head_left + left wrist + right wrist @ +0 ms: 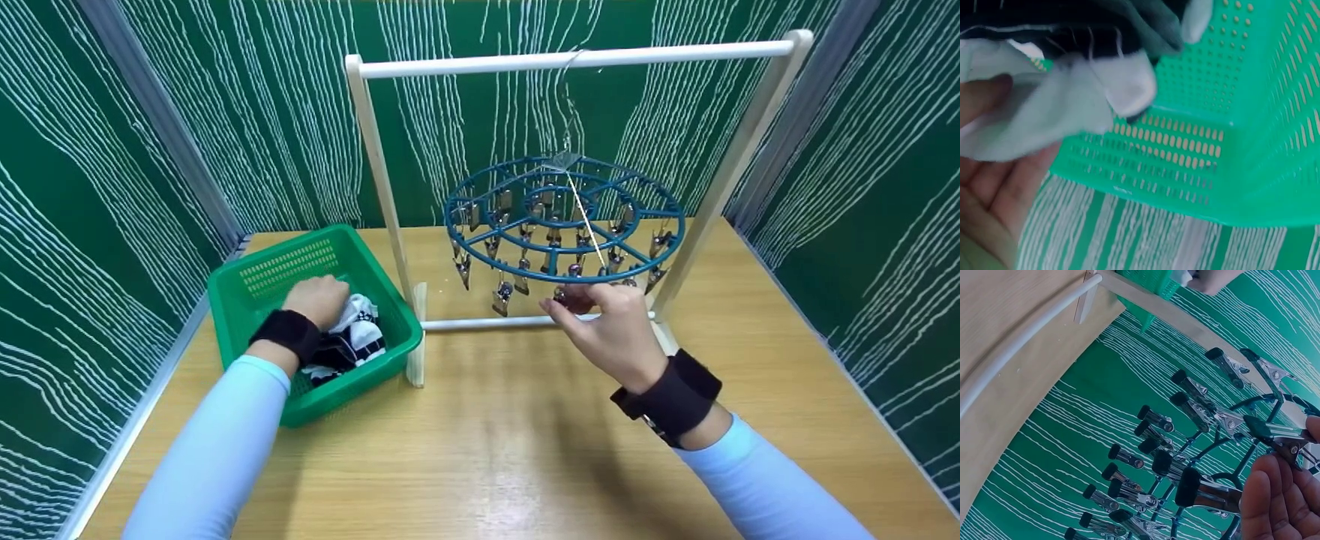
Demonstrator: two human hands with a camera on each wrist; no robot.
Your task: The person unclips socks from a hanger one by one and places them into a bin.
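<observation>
My left hand (pixel 319 301) reaches down into the green basket (pixel 315 409), where black and white socks (pixel 365 335) lie in a pile. In the left wrist view, the thumb and fingers pinch a white sock (pixel 1044 124). My right hand (pixel 616 330) is at the near right edge of the blue round hanger (pixel 517 268). There, its thumb and fingers pinch a metal clip (pixel 1283 434) with dark tips, as the right wrist view shows. Several other metal clips (pixel 1210 492) dangle from the rings around it, holding nothing.
The hanger hangs by a hook from the white bar (pixel 487 64) of a wooden stand (pixel 384 172). A lower white rail (pixel 487 324) crosses near the wooden table (pixel 480 457). Green walls (pixel 300 112) with white streaks enclose the back and sides.
</observation>
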